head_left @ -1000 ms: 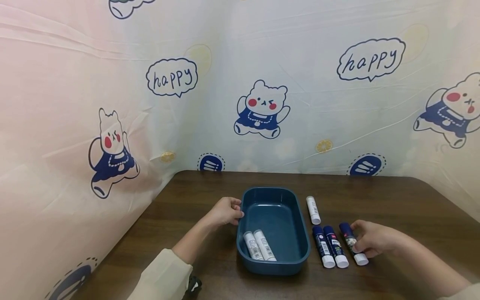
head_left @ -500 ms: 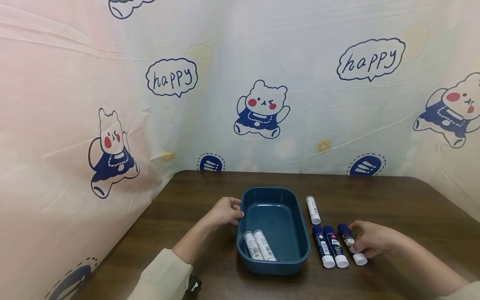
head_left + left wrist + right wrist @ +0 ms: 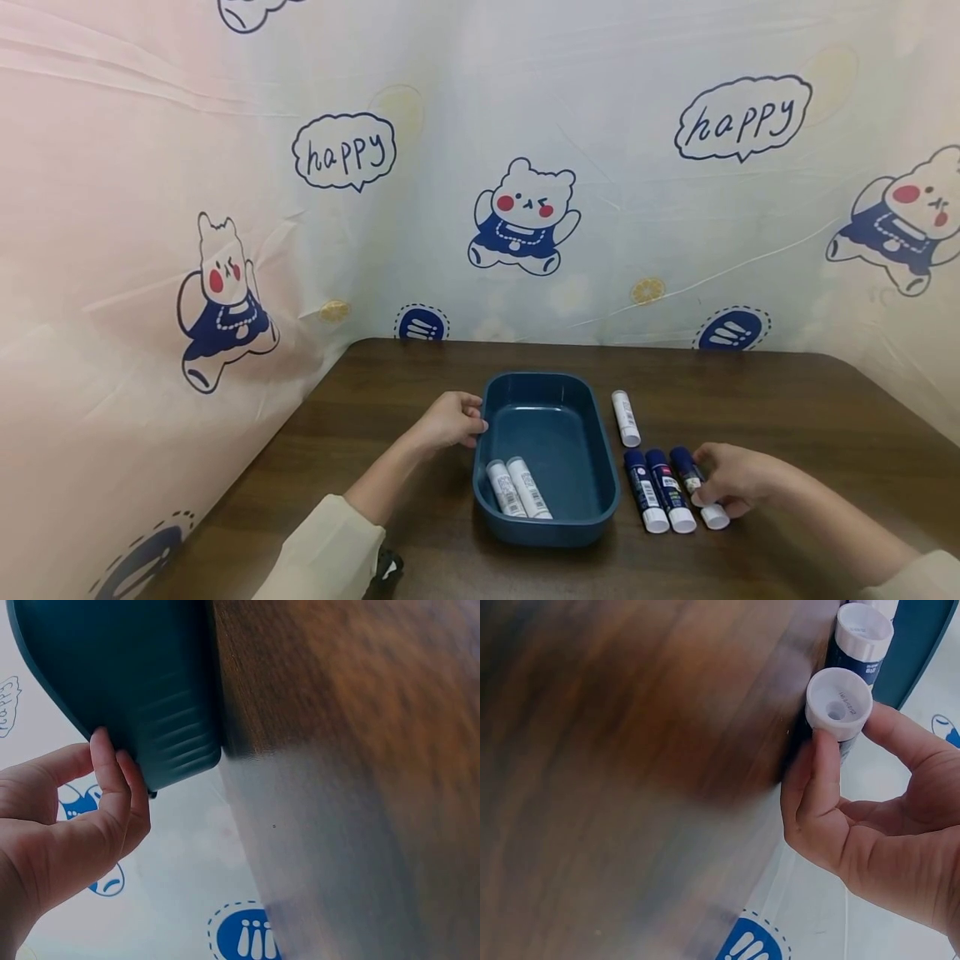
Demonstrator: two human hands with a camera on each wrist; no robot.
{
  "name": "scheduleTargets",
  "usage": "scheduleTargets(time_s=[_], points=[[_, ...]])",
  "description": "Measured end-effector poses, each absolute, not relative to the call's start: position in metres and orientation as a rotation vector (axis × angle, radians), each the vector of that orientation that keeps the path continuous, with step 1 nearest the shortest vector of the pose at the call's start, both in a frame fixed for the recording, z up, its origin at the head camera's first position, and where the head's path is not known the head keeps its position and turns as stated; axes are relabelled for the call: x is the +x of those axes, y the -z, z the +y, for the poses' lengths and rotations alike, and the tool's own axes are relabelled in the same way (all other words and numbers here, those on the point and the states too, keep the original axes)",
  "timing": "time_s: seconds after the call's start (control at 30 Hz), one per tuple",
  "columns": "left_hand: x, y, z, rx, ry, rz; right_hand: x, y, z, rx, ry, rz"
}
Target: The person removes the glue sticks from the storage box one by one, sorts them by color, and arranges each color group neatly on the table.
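Much of what I see is pale cloth point(image 3: 630, 192) printed with bears and "happy" bubbles, hung behind a brown wood-grain worktop point(image 3: 397, 371). My left hand point(image 3: 450, 421), fingers bent, pinches the left rim of the teal tray point(image 3: 546, 531); two white tubes point(image 3: 529, 490) lie inside. My right hand point(image 3: 737, 477) has its fingers and thumb closed on a navy-and-white tube point(image 3: 684, 465), just beside two matching tubes point(image 3: 669, 485). One white tube point(image 3: 626, 419) lies farther back.

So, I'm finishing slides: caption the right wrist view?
Right hand gripping a white-ended tube beside another tube on a wooden tabletop.
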State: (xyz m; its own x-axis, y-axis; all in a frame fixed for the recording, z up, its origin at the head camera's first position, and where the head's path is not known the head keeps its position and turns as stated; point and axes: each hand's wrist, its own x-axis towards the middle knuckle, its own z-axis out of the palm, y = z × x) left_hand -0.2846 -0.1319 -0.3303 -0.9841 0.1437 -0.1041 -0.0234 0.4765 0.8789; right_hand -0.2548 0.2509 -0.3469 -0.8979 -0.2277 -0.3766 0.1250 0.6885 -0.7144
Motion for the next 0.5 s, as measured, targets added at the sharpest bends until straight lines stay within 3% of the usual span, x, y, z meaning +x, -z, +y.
scheduleTargets(time_s=[0.5], points=[[-0.2833, 0.3289, -0.1314, 0.115, -1.534, 2.552, -0.2553, 0.3502, 0.2525, -0.053, 1.133, 2.43]])
